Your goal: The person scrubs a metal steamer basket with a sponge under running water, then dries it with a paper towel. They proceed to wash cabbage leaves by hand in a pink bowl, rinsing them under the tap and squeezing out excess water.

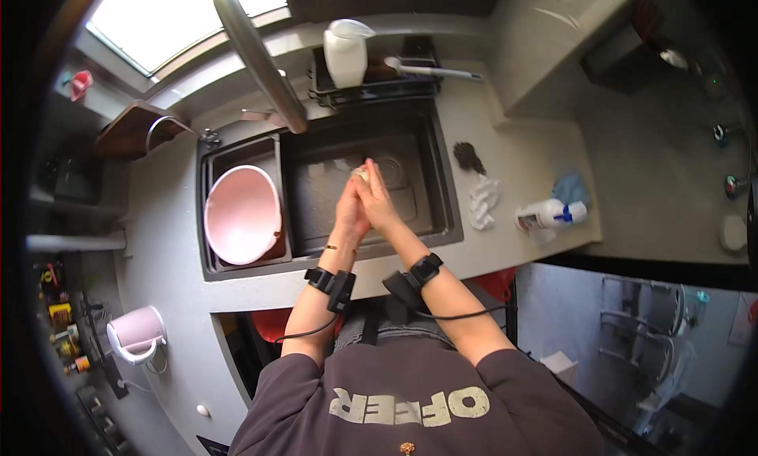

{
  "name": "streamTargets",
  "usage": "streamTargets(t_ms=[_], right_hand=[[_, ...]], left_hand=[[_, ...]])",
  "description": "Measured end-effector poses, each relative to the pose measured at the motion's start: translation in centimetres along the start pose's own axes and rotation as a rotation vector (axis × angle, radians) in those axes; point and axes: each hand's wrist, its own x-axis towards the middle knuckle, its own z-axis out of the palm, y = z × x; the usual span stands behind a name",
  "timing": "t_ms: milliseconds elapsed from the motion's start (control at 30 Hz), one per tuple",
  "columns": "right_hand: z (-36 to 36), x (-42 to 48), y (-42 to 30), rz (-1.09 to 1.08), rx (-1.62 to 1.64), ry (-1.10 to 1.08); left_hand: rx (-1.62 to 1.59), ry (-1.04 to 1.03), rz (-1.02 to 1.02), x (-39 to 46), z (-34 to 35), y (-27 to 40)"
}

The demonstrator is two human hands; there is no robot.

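Over the large basin of a dark sink [447, 219], my left hand [350, 210] and my right hand [379, 201] are pressed together, palms facing. A small pale thing [360, 173] shows between them near the fingertips; its kind cannot be told, nor which hand bears it. The fingers look fairly straight. Behind the hands, the drain lies at the basin's bottom. A metal faucet [260, 59] reaches over the sink from the back. To the left, a pink plastic bowl [243, 214] sits in the smaller basin.
Right of the sink lie a dark scrubber [468, 157], a crumpled white cloth [484, 201], a white bottle [548, 213] and a blue cloth [570, 189]. Behind it, a black rack [379, 93] holds a white pitcher [345, 56] and a brush [438, 71]. A pink kettle [136, 331] stands at left.
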Motion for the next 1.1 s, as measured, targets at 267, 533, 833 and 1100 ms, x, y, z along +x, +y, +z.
streamTargets(t_ms=[267,533,833,1100], right_hand=[[-1.1,2.6,-1.2,0.102,-0.022,0.056],[-1.1,4.4,1.5,-0.181,-0.075,0.110],[-2.0,1.8,-3.6,0.062,0.208,0.261],[-3.1,2.2,-0.6,0.106,0.258,0.328]], left_hand=[[0.176,0.002,0.011,-2.3,5.6,-0.2],[0.276,-0.127,0.026,-0.7,7.7,-0.3],[0.396,-0.025,-0.048,-1.0,6.5,0.0],[0.389,0.002,-0.161,-0.7,6.4,-1.5]])
